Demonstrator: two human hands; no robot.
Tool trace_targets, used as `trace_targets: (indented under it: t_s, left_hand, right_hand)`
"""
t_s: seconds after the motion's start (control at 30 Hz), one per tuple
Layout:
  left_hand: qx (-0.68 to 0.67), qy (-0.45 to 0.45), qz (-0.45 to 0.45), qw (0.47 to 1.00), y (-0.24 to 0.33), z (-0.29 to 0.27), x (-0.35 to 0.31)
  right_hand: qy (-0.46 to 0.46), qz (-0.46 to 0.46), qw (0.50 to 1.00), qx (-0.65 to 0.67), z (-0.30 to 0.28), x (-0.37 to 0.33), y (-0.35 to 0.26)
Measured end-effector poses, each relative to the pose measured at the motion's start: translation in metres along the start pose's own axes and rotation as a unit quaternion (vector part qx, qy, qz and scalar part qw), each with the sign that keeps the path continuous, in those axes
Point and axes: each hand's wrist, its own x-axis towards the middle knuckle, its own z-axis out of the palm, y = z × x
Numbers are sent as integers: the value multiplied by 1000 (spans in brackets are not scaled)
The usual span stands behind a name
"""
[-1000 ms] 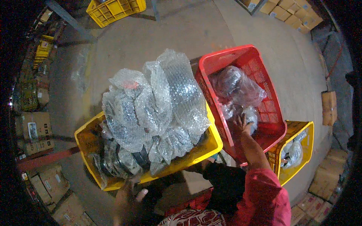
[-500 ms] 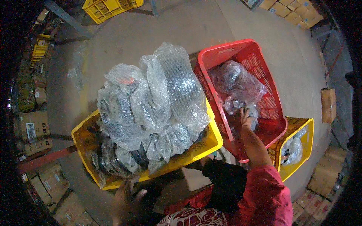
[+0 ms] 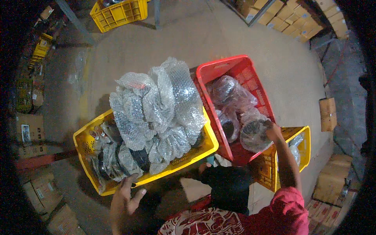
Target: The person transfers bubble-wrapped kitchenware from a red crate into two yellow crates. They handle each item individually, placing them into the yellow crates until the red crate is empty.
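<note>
My right hand [image 3: 273, 133] grips the edge of a round, dark item in clear plastic wrap [image 3: 253, 137], lifted at the near end of the red crate [image 3: 255, 72]. Other plastic-wrapped bundles [image 3: 231, 92] lie deeper in that crate. My left hand [image 3: 128, 196] is at the near rim of the yellow crate [image 3: 174, 169], thumb spread from the fingers and nothing seen in it. Large bubble-wrapped bundles [image 3: 156, 98] heap above this crate's rim. Dark pieces in clear wrap [image 3: 117, 156] stand in a row at its left end.
A smaller yellow crate [image 3: 266, 169] with wrapped items stands right of the red crate. Another yellow crate [image 3: 119, 15] sits at the far side. Cardboard boxes [image 3: 288, 17] are stacked far right, and more cartons [image 3: 31, 131] line the left. A red bar [image 3: 47, 159] reaches the yellow crate's left side.
My right hand has brought the round wrapped item up toward the red crate's near right edge. My left hand has risen to the yellow crate's rim. The view has shifted slightly.
</note>
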Motion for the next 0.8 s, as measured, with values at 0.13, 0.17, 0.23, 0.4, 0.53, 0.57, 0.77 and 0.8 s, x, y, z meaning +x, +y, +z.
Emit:
trace_targets:
  t_s: [0.13, 0.17, 0.23, 0.4, 0.53, 0.57, 0.77, 0.8]
  left_hand:
    - [-37, 25, 74, 996, 3, 2, -7]
    - [-39, 38, 98, 994, 6, 4, -9]
    - [-61, 67, 127, 988, 16, 9, -17]
    - [-4, 202, 366, 908, 43, 24, -39]
    - [-102, 398, 303, 860, 45, 19, -36]
    - [-253, 346, 283, 858, 41, 13, -28]
    - [-509, 416, 153, 738, -2, 2, -8]
    - [-482, 428, 149, 749, -7, 2, -7]
  right_hand:
    - [38, -7, 977, 208, -92, -80, -50]
    - [59, -10, 977, 202, -115, -100, -66]
    - [100, -33, 974, 198, -157, -140, -102]
    - [93, -98, 989, 68, -213, -209, -204]
    - [118, -388, 914, -30, -184, -238, -307]
    - [78, -412, 906, -50, -173, -241, -328]
    - [97, -566, 818, 7, -97, -255, -410]
    - [64, -547, 833, 55, -91, -258, -417]
